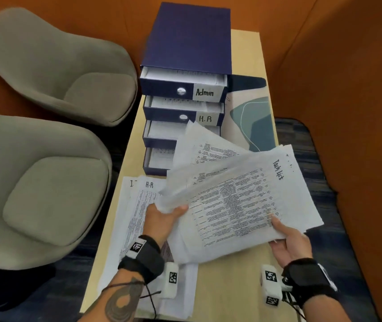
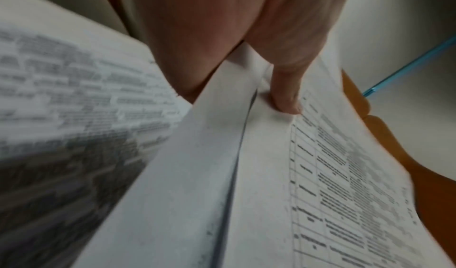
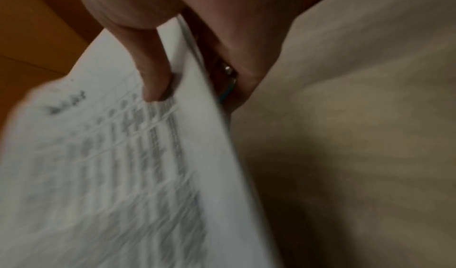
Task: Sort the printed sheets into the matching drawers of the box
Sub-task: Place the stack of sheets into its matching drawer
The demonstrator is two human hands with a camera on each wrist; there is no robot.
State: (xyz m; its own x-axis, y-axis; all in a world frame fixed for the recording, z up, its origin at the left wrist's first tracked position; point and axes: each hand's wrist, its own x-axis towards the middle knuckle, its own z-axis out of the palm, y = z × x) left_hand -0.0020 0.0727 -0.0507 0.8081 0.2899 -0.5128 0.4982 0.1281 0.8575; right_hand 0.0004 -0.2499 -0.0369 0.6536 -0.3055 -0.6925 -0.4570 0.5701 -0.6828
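A navy drawer box (image 1: 189,38) stands at the table's far end with several drawers pulled out, the top ones labelled Admin (image 1: 205,92) and H.R (image 1: 205,119). Both hands hold a fanned stack of printed sheets (image 1: 238,201) above the table; the top sheet reads Task List. My left hand (image 1: 165,211) grips the stack's left edge (image 2: 246,155), thumb on top. My right hand (image 1: 285,233) pinches the lower right corner (image 3: 123,155), thumb on top. The stack hides the two lower drawers' fronts.
Sheets marked H.R (image 1: 149,185) and I lie on the light wooden table (image 1: 231,287) under my left arm. A patterned mat (image 1: 255,117) lies right of the box. Two grey chairs (image 1: 46,177) stand on the left. Orange walls enclose the far and right sides.
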